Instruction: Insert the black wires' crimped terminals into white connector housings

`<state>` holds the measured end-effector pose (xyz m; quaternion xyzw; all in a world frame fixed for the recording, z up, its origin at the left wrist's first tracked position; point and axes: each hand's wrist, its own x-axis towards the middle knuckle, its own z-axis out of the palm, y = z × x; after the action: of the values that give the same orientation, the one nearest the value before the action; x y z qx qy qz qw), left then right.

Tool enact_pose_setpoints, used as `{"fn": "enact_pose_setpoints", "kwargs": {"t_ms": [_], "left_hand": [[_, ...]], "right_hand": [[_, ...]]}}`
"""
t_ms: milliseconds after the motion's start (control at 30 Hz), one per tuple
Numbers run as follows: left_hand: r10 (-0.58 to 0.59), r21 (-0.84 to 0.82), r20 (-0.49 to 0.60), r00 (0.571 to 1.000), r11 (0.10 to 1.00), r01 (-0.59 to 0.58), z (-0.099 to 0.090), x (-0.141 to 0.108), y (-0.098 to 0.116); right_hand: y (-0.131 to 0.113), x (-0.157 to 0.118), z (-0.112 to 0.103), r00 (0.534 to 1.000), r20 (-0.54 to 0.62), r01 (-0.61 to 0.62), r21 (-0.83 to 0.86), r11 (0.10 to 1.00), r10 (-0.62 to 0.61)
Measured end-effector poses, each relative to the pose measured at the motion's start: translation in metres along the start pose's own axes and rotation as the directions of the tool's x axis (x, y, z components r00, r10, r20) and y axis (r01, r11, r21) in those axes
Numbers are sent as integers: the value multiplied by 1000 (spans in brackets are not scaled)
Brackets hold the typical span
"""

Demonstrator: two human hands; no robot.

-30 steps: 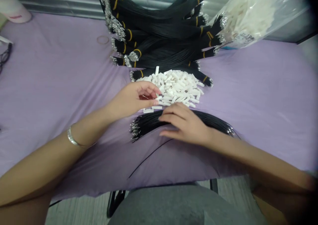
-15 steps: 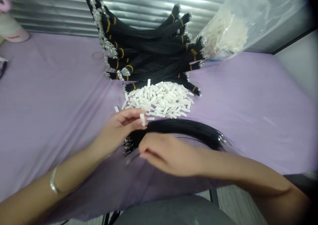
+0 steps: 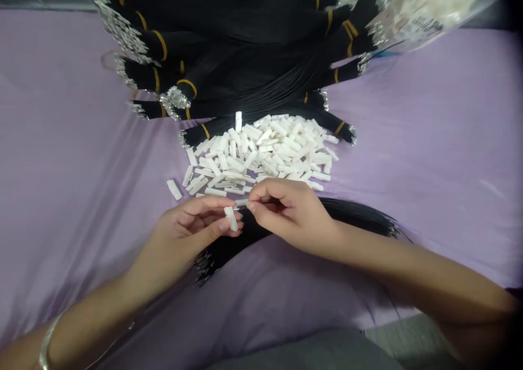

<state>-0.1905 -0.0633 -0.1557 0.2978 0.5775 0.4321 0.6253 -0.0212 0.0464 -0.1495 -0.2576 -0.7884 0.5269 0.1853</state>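
The connector (image 3: 231, 218) is clamped between thumb and fingers of the left hand (image 3: 186, 231), above the loose wires (image 3: 359, 215). Just beside it, the right hand (image 3: 292, 213) has its fingertips pinched together, seemingly on a wire, too small to be sure. Beyond lie the white pile (image 3: 281, 146) and black bundles (image 3: 245, 43) on the desk (image 3: 429, 152).

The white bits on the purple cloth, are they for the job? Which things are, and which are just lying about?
Seems in use:
- white piece in the left hand's grip
- loose white pile
- untied black bundle under the hands

Probably just lying about:
- black bundles with yellow bands
- plastic bag
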Motion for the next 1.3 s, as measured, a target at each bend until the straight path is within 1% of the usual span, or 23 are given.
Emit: {"fn": "enact_pose_setpoints", "kwargs": {"t_ms": [100,233,367,667,800,933,1033,1133,1200,1267,1300], "left_hand": [[-3,47,-24,1000,999,5,1,-1,2],[1,75,-41,999,997,2,1,-1,1],[-8,51,-49,999,999,11,3,-1,3],[-48,6,-76,996,999,49,3,-1,5],[-51,-6,-67,996,999,51,3,-2,5],[-49,-3,-76,996,999,49,6,-1,9],[-60,-4,-102,993,998,59,8,-1,10],[-45,-43,-82,996,998,42,7,-1,7],[-16,-128,-56,998,992,9,6,0,4],[-1,-255,-56,998,967,-13,5,2,2],[0,-319,-70,998,948,-23,4,3,1]], "right_hand": [[0,1,0,999,16,-31,-12,999,31],[1,1,1,1000,9,-27,-15,1000,27],[2,1,2,1000,-8,-7,-3,1000,7],[0,-2,5,999,-41,-15,29,999,17],[0,-2,5,998,-34,-42,81,996,45],[1,-2,7,999,-17,-45,53,998,46],[1,-1,9,1000,-6,3,-21,1000,-3],[0,0,6,996,24,83,-117,990,-81],[-5,-2,3,984,3,173,-244,954,-177],[-13,-6,2,958,-30,253,-389,886,-287],[-18,-9,3,943,-12,294,-432,853,-331]]}}
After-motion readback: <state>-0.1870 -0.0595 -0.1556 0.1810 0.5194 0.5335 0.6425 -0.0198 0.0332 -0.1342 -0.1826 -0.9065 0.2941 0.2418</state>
